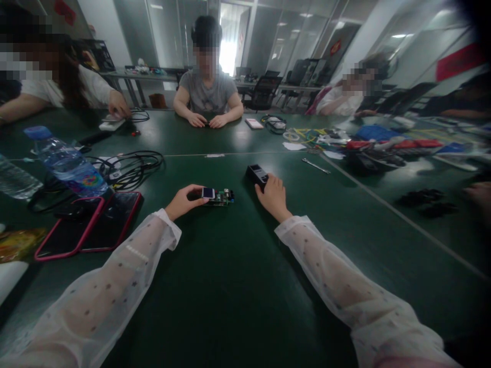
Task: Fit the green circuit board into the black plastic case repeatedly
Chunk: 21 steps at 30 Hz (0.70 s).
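On the dark green table lies a small circuit board with a little screen at its left end. My left hand grips that end between thumb and fingers. To the right of the board is a black box-shaped device with a small display on top. My right hand holds the near end of this device, its fingers around the right side and the thumb at the left. A gap of bare table separates the two objects.
Phones with red edges, a water bottle and coiled black cables lie left. A wrench and a pile of cables and tools are at the right. People sit around the table.
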{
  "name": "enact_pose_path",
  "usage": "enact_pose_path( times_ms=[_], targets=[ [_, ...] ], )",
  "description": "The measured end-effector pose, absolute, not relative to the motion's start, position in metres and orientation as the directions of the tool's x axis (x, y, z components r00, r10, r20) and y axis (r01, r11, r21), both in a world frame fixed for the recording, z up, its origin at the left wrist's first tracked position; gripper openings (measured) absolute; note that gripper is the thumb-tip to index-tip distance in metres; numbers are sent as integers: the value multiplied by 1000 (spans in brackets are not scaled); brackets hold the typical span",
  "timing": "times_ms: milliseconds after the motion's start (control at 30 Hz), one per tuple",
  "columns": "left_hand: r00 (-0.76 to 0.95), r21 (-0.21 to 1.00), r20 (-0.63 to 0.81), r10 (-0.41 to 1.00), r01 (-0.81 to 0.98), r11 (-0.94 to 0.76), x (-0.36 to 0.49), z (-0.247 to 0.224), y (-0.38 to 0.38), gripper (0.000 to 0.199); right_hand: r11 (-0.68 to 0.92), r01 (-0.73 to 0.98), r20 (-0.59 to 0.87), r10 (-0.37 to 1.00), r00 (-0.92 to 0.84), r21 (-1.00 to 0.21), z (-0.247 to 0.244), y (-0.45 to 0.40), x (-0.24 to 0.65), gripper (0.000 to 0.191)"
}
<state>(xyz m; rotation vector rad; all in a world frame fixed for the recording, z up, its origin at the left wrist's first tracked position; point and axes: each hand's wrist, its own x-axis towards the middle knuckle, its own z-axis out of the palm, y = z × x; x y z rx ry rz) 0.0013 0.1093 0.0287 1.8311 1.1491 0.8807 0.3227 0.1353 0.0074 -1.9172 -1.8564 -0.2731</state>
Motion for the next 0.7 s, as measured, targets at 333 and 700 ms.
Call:
enact_pose_path(
  times_ms=[333, 700],
  targets=[
    [245, 906, 118, 962, 371, -206, 3, 20, 111, 48, 7, 985, 442, 894, 71, -171, 9, 134, 322, 56],
    [254, 858, 108, 961, 465, -219, 0, 18, 113, 49, 22, 986, 466, 883, 58, -163, 5, 137, 324, 56]
  ],
)
